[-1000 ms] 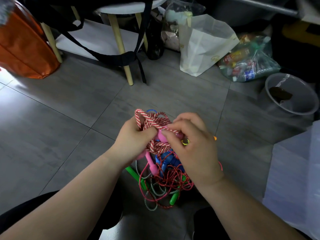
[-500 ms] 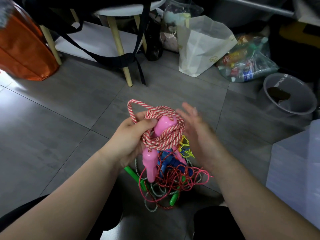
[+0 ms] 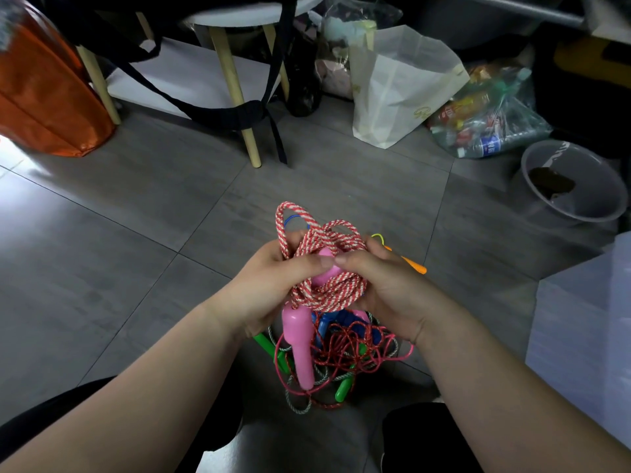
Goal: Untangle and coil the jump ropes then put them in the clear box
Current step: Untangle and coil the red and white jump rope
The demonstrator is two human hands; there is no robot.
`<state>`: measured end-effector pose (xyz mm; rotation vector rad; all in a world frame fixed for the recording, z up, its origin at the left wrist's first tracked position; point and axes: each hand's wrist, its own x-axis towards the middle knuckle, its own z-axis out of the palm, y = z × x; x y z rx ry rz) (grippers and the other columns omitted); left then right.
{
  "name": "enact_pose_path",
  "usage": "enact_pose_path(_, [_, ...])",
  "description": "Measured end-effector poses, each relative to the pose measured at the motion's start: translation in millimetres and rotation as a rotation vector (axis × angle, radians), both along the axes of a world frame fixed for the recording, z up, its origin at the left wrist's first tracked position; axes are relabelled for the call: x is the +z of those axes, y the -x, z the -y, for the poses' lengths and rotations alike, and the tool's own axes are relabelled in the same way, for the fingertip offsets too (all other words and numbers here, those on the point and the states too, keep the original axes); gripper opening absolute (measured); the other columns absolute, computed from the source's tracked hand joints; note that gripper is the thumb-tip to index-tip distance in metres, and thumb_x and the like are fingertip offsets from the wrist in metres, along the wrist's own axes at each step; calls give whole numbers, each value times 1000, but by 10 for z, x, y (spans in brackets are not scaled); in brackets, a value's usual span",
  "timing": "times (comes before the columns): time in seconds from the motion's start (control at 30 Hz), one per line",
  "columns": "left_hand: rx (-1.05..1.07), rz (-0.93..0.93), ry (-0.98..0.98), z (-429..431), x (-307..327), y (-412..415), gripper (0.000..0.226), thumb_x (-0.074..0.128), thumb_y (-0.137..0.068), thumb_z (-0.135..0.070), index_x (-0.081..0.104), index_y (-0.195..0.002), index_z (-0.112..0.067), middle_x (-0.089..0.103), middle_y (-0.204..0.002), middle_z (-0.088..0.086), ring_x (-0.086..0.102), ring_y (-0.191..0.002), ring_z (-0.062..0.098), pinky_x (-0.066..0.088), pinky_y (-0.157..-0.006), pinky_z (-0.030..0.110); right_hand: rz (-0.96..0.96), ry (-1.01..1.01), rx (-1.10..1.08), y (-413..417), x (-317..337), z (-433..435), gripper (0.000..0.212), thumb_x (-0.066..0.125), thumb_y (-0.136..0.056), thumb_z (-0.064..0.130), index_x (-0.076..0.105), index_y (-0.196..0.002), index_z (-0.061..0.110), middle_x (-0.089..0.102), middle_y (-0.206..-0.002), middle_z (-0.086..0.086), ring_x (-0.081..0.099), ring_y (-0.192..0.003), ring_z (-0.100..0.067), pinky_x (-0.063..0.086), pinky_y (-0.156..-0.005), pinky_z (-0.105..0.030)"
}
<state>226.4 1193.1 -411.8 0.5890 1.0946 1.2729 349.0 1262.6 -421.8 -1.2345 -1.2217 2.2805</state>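
Red-white rope coil [image 3: 336, 292] gripped by left hand [image 3: 269, 288] and right hand [image 3: 389, 295]; judged light, limp, springy; best pinched across wraps.

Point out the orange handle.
Head view, right of centre: the orange handle pokes out from behind the right hand, which holds the red-and-white rope, beside a yellow cord loop.

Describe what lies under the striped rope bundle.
Below it hangs a pink handle over a tangle of red cord, blue handles and green handles; the tangle's top is hidden.
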Motion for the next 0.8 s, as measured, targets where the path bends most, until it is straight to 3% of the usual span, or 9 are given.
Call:
enact_pose_path(0.13, [-9, -2, -10, 2, -46, 17, 18, 59, -67, -6, 69, -82, -9, 72, -74, 4, 68, -69, 15, 55, -62, 24, 17, -5, 17, 24, -27, 30, 37, 63, -77, 14, 51, -112, 12, 64, -99, -4, 62, -93, -20, 49, -88, -42])
enact_pose_path(0.23, [-18, 116, -18, -8, -38, 83, 36, 84, -55, -17, 70, -86, -6, 71, -78, 9, 68, -70, 18, 55, -62, 27, -132, 36, -3, 30, -44, 1, 79, 74, -58, 44, 50, -124, 8, 61, -120, -10, 58, -110, -23, 42, -99, -39])
enact_pose_path(0.3, [-22, 208, -33, -12, -27, 102, 49, 88, -42, -34, 73, -82, -10, 71, -78, 10, 69, -69, 19, 56, -61, 28, -285, 149, -26, 48, -48, -22, 91, 77, -49, 57, 54, -121, 6, 55, -128, -14, 51, -121, -24, 37, -105, -39])
enact_pose_path(0.37, [6, 274, -29, -15, -22, 107, 55, 89, -36, -37, 73, -80, -8, 71, -78, 11, 68, -69, 20, 57, -62, 30, -345, 227, -25, 39, -59, -12, 78, 79, -58, 36, 52, -121, -1, 50, -132, -22, 50, -119, -27, 39, -102, -36])
enact_pose_path(0.43, [29, 339, -11, -11, -9, 119, 56, 90, -35, -36, 73, -80, -6, 71, -77, 12, 69, -68, 20, 57, -61, 30, -314, 170, 78, 18, -84, 43, 60, 54, -70, 10, 43, -126, -7, 43, -133, -30, 50, -115, -33, 45, -95, -32])
enact_pose_path(0.53, [-6, 374, -4, 5, 3, 142, 55, 88, -39, -35, 73, -81, -3, 71, -78, 14, 70, -69, 23, 57, -61, 31, -217, -21, 195, -43, -84, 70, 38, 47, -68, -3, 56, -103, 8, 58, -109, -32, 58, -87, -24, 51, -79, -30])
enact_pose_path(0.63, [4, 376, 11, -3, -26, 185, 50, 87, -40, -33, 74, -80, -6, 72, -80, 11, 70, -72, 20, 58, -65, 32, -72, -271, 315, -86, 21, 27, 29, 53, -80, -10, 56, -77, 18, 66, -59, 4, 56, -58, 1, 47, -60, -12])
enact_pose_path(0.7, [25, 382, 47, -23, 8, 184, 41, 81, -48, -30, 74, -79, -4, 72, -80, 12, 70, -72, 21, 58, -66, 33, -8, -383, 329, -81, 55, 9, 32, 52, -85, -7, 54, -74, 23, 62, -52, 19, 54, -53, 10, 44, -57, -6])
enact_pose_path(0.8, [84, 330, 118, -41, 70, 146, 30, 51, -74, -21, 73, -71, -1, 71, -71, 11, 69, -62, 18, 57, -57, 27, 121, -605, 352, -81, 48, 4, 29, 59, -85, 6, 53, -73, 31, 59, -52, 26, 53, -53, 13, 42, -59, -9])
